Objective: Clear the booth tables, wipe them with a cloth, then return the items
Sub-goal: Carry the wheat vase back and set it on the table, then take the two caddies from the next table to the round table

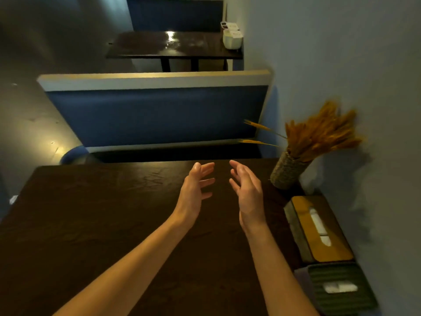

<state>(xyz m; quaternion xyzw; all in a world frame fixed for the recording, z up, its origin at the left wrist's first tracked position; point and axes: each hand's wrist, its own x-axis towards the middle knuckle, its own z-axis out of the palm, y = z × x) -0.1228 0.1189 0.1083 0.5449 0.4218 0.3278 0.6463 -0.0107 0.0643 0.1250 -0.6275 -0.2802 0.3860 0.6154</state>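
Above dark wooden surface [95, 224]: both hands [193, 190] [247, 190] empty, fingers spread apart. Risk: careless reach topples woven vase of dried orange grass [288, 171].

A dark wood-look surface [95, 213] shows a low sheen with faint smears and streaks. A woven, rough-textured vase [287, 172] holds dry, bristly orange grass stems [321, 133]. Beside it, a tissue box [319, 229] has a smooth, matt mustard-yellow lid and a soft white paper tissue in its slot. A second tissue box [339, 290] has a ribbed, dark green top. The booth seat back [155, 115] is covered in smooth blue upholstery with a pale, matt trim. The far surface [173, 44] looks glossy, catching a bright glint, and carries white, smooth plastic-like containers [232, 38].
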